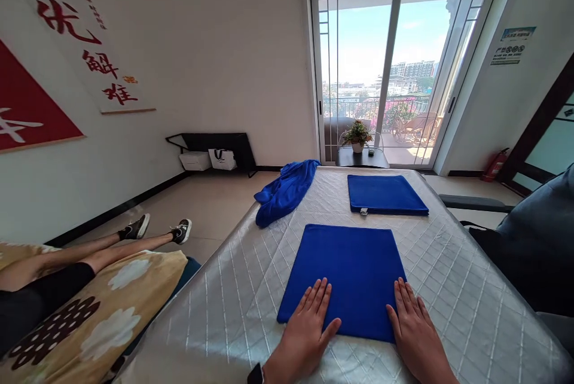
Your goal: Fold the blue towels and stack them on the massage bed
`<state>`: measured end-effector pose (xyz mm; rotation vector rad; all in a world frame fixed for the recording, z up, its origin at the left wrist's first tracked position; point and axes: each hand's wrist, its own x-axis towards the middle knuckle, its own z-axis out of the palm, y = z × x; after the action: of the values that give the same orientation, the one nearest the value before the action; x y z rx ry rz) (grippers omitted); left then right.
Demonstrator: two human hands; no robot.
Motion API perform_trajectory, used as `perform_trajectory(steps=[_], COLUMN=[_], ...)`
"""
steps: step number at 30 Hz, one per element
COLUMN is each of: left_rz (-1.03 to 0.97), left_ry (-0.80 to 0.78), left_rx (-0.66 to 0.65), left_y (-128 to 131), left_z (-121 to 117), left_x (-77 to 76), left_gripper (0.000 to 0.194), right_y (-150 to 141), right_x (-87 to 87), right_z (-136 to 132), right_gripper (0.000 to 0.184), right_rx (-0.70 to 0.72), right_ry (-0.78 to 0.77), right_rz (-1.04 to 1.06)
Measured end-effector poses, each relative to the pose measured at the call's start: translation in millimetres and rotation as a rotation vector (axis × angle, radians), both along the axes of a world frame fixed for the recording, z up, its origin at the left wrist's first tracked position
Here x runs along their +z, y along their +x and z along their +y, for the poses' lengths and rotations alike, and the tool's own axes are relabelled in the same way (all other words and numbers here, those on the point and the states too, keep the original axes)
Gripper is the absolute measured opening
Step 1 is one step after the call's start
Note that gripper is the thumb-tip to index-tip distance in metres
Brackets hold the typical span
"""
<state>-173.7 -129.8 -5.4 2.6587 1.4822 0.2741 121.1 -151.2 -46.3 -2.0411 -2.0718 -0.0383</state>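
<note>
A blue cloth [350, 270], folded into a flat square, lies before me on the quilted silver-white bed cover [242, 276]. My left hand [309, 327] presses flat on its near left part, fingers stretched out and thumb apart. At the near right edge my right hand [412, 324] lies flat too, its fingers straight and partly on the cloth. Beyond it rests a second folded blue cloth [385, 194] with a small white tag at its near edge. To the far left a crumpled blue cloth [287, 192] hangs over the bed's edge.
At left a person's legs [130, 258] rest on a bed with a flowered tan blanket [134, 306]. A potted plant [357, 134] stands on a dark chair [362, 158] by the sliding glass door. A dark padded chair [538, 222] is at right, near a fire extinguisher [495, 164].
</note>
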Motion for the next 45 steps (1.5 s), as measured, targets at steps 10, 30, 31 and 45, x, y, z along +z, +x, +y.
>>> perform_trajectory(steps=[10, 30, 31, 45], left_rz=[0.039, -0.012, 0.008, 0.067], left_ry=[0.123, 0.018, 0.011, -0.062], left_rx=[0.225, -0.052, 0.019, 0.263], left_y=[-71, 43, 23, -57], left_z=[-17, 70, 69, 69], left_x=[-40.3, 6.0, 4.8, 8.0], left_gripper=[0.073, 0.068, 0.069, 0.085], right_y=[6, 3, 4, 5], right_x=[-6.2, 2.1, 1.0, 45.4], right_z=[-2, 0, 0, 58], right_gripper=[0.065, 0.073, 0.073, 0.07], right_rx=[0.081, 0.035, 0.041, 0.055], right_ry=[0.112, -0.129, -0.137, -0.085], right_rz=[-0.005, 0.056, 0.059, -0.003])
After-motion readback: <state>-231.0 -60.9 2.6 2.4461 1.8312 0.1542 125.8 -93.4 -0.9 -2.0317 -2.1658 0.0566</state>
